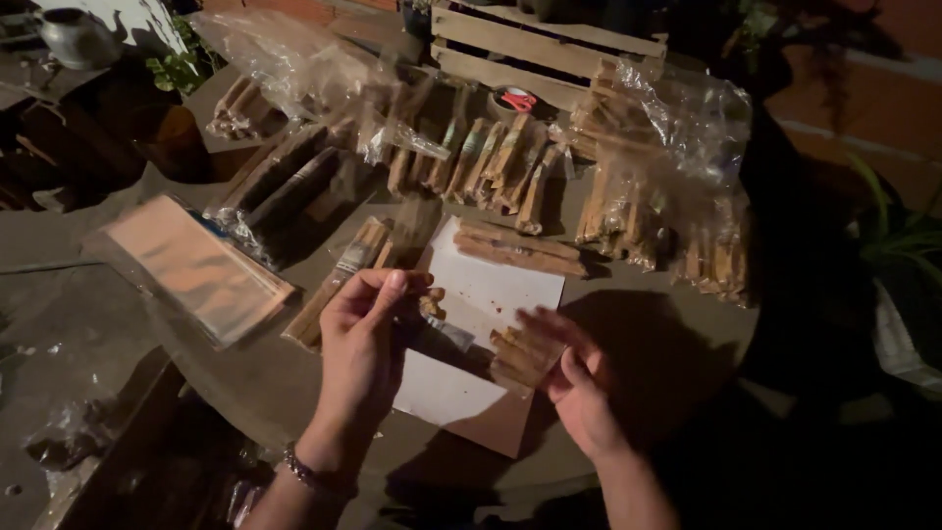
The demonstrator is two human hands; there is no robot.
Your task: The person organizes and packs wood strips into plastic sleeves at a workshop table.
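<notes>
My left hand (pixel 361 339) pinches one end of a clear plastic sleeve (pixel 446 334) that holds short brown wooden sticks (pixel 515 355). My right hand (pixel 574 378) is blurred, fingers spread, at the sleeve's other end against the sticks; whether it grips them I cannot tell. Both hands hover over a white sheet of paper (pixel 491 290) on a round table (pixel 255 378). Two loose sticks (pixel 518 250) lie at the paper's far edge. A bracelet (pixel 314 476) circles my left wrist.
A stack of clear empty sleeves (pixel 191 265) lies at the left. Packed stick bundles (pixel 496 167) fill the table's far side, and bags of more sticks (pixel 667 211) stand at the right. A wooden crate (pixel 549 44) sits behind. Plants (pixel 898 240) border the right.
</notes>
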